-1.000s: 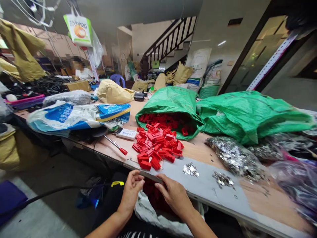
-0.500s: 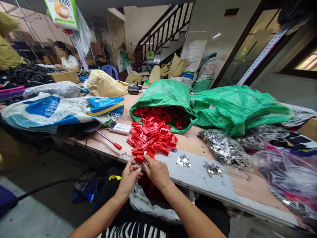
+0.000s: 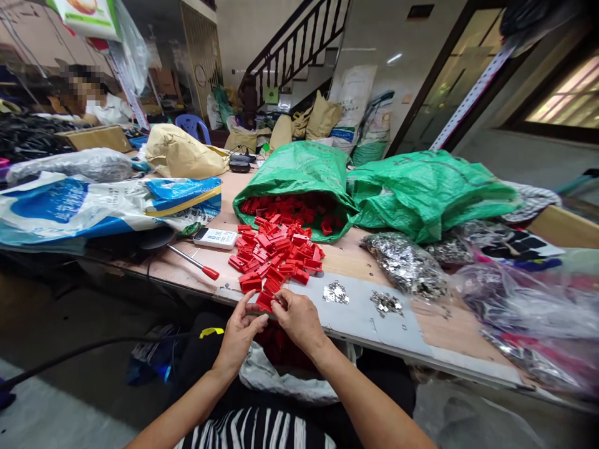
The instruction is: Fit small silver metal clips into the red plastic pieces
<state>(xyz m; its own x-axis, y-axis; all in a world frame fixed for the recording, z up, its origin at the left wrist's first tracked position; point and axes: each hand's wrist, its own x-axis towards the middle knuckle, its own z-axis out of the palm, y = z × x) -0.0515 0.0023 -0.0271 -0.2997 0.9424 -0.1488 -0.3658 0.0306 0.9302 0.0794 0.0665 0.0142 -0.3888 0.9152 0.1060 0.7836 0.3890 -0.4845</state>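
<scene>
At the near edge of the table, my left hand (image 3: 242, 327) has its index finger and thumb apart, with the fingertip close to a red plastic piece (image 3: 264, 301). My right hand (image 3: 299, 319) is pinched closed at that piece's right side; what sits between its fingertips is too small to make out. Just beyond both hands spreads a pile of red plastic pieces (image 3: 276, 249), spilling from the mouth of a green woven sack (image 3: 304, 168). Below my hands, a white bag (image 3: 281, 377) at my lap holds more red pieces.
Small silver metal plates (image 3: 336, 293) and darker metal parts (image 3: 386, 303) lie on a grey sheet (image 3: 355, 327). A red-handled lever (image 3: 194, 262) and a white device (image 3: 216, 237) sit left. Bags of metal parts (image 3: 407, 262) stand right. A person (image 3: 110, 109) sits at far left.
The view has turned slightly to the right. My left thumb and index finger have spread apart, while my right hand stays pinched at the red piece.
</scene>
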